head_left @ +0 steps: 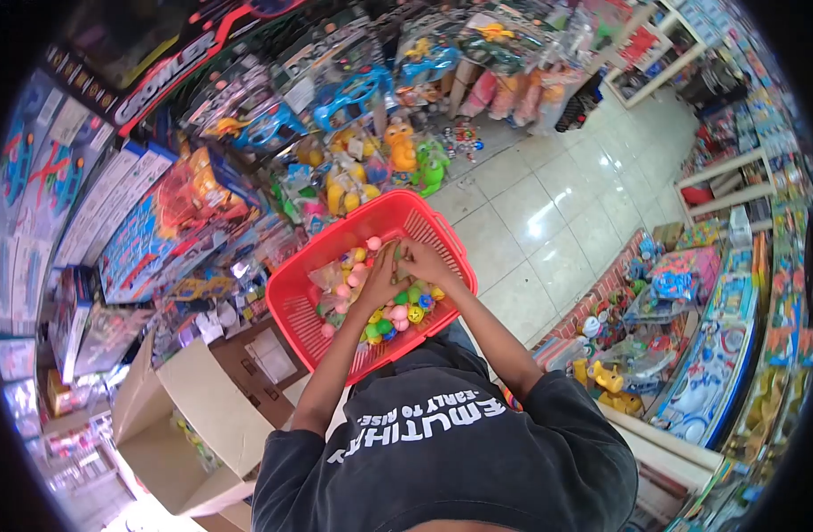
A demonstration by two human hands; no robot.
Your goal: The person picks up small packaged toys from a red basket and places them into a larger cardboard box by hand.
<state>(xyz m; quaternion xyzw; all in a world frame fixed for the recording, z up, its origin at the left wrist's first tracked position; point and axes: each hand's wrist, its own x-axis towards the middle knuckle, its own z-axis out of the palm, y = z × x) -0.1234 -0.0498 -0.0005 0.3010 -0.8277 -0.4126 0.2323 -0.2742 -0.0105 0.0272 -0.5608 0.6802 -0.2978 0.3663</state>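
A red plastic basket (313,266) stands in front of my body, with small coloured balls (399,315) in pink, green, yellow and blue inside. Over the balls, within the basket, my left hand (384,277) and my right hand (424,264) meet. Their fingers are bent together around something small and greenish that I cannot make out. Clear plastic wrap (328,277) lies at the left inside the basket, beside the balls.
An open cardboard box (220,399) is at the lower left. Orange and green toys (401,149) sit beyond the basket. Boxed toys (171,222) are stacked on the left. Tiled floor (548,213) runs to the right, bordered by a toy display (655,310).
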